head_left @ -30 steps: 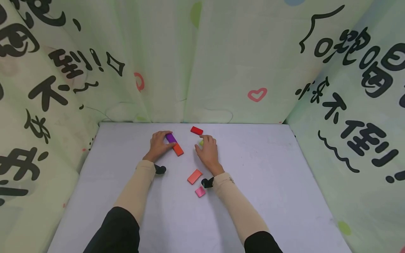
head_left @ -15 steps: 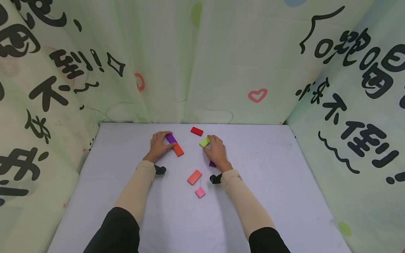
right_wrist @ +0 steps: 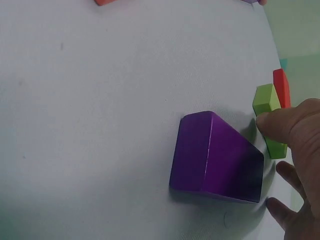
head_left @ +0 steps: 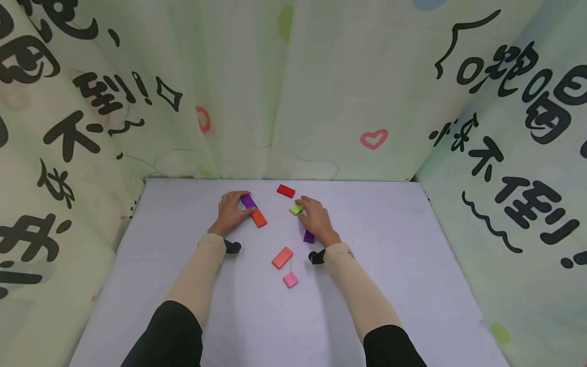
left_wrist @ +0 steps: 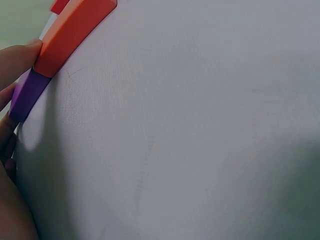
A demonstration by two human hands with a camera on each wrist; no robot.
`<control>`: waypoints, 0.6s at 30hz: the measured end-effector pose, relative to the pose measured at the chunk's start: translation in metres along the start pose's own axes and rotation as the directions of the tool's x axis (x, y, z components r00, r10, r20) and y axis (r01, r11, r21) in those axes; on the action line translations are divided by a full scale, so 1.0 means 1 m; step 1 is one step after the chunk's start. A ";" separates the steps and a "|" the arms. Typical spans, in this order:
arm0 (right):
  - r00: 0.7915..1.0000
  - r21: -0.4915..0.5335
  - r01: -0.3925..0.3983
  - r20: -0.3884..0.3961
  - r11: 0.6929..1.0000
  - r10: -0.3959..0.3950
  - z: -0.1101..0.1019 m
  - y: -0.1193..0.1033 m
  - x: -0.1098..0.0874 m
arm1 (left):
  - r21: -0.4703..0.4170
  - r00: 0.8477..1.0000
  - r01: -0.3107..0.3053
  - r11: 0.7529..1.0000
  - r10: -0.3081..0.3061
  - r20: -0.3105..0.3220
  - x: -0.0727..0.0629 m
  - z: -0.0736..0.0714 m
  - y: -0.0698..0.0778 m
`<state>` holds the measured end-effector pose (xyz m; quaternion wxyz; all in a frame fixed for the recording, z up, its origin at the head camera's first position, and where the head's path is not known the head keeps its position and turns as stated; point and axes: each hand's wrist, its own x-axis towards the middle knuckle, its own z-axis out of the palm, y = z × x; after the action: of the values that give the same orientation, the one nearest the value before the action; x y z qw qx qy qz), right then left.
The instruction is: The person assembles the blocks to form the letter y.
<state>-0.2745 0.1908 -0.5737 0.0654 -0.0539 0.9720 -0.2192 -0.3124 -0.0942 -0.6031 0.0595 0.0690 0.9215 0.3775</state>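
Observation:
On the left side my left hand (head_left: 231,212) grips a purple block (head_left: 248,201) between thumb and fingers. End to end with it lies an orange block (head_left: 259,218); the left wrist view shows my thumb at their joint. To the right, my right hand (head_left: 318,218) pinches a lime-green block (head_left: 295,209). Its thumb presses the green block's side in the right wrist view. Beneath that hand, near the wrist, stands a second purple block (right_wrist: 215,155), partly covered in the head view.
A red block (head_left: 286,190) lies near the back edge, between the hands. Closer to the front are a coral block (head_left: 282,257) and a small pink block (head_left: 290,279). A printed curtain (head_left: 321,102) encloses the back and sides of the white table (head_left: 390,255).
My right hand has moved right and slightly nearer with the green block, and the second purple block has come into sight under it. The left hand stays in place on its block.

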 end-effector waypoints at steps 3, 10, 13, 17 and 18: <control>1.000 0.007 0.016 0.007 1.000 -0.017 0.000 0.001 -0.001 | 0.001 1.000 -0.002 1.000 0.002 0.002 -0.001 0.000 0.000; 0.999 0.081 0.032 0.023 0.996 -0.034 0.005 0.003 -0.002 | -0.009 1.000 -0.006 1.000 0.006 0.000 0.000 0.001 -0.001; 0.999 0.088 0.045 0.016 0.995 -0.047 0.007 0.002 -0.003 | -0.017 1.000 -0.012 1.000 0.011 -0.003 0.000 0.000 -0.001; 0.998 0.084 0.058 0.009 0.995 -0.059 0.010 -0.003 -0.005 | -0.015 1.000 -0.015 1.000 0.015 0.001 0.000 -0.001 -0.001; 0.998 0.080 0.057 0.010 0.995 -0.058 0.012 -0.005 -0.006 | -0.013 1.000 -0.015 1.000 0.015 0.001 0.000 -0.001 -0.001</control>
<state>-0.2666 0.1820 -0.5815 0.0673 -0.0805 0.9601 -0.2592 -0.3129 -0.0954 -0.6033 0.0578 0.0758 0.9184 0.3839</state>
